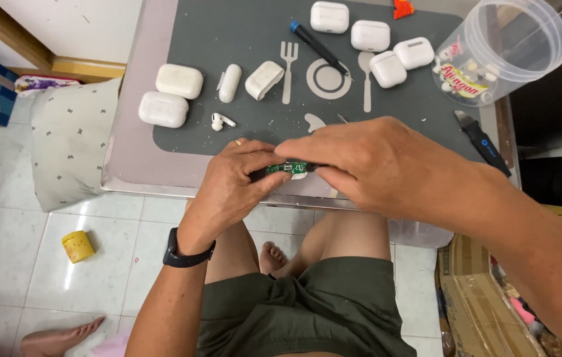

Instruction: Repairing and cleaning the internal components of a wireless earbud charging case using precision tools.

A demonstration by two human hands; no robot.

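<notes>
**Both hands pinch a small green circuit board at the near edge of the mat**

At the far left, on the tiled floor, a small yellow tub (pixel 78 246) sits near a pale cushion (pixel 72 142) that leans against the table (pixel 132 165). On the left part of the grey placemat (pixel 228 33) lie two closed white earbud cases (pixel 170 94), then two opened case shells (pixel 248 81), and nearer the person a single loose white earbud (pixel 220 121).

The left hand (pixel 238 185), with a ring on one finger and a black watch (pixel 185 254) on the wrist, is closed around the left end of a small green circuit board (pixel 286 168), thumb and fingers clamped on it. The board sits at the near edge of the mat, right in front of the person, held between both hands just above the table. The right hand (pixel 373 162) comes in from the right and grips the board's other end with its fingertips, so the hands are together and touching at the board.

The board looks very light, thin and stiff, and probably fragile: small parts on its face could be knocked off, and it might snap if bent. Its bare edges seem the safest place to hold, which is roughly where the fingers are now.

Farther back, a blue-tipped black screwdriver (pixel 317 46) lies in the mat's middle, with four more white cases (pixel 373 39) beyond it. On the right stand a clear plastic jar (pixel 512 46) of small white parts, a black pry tool (pixel 482 142), and below, an open cardboard box (pixel 479 297).
</notes>
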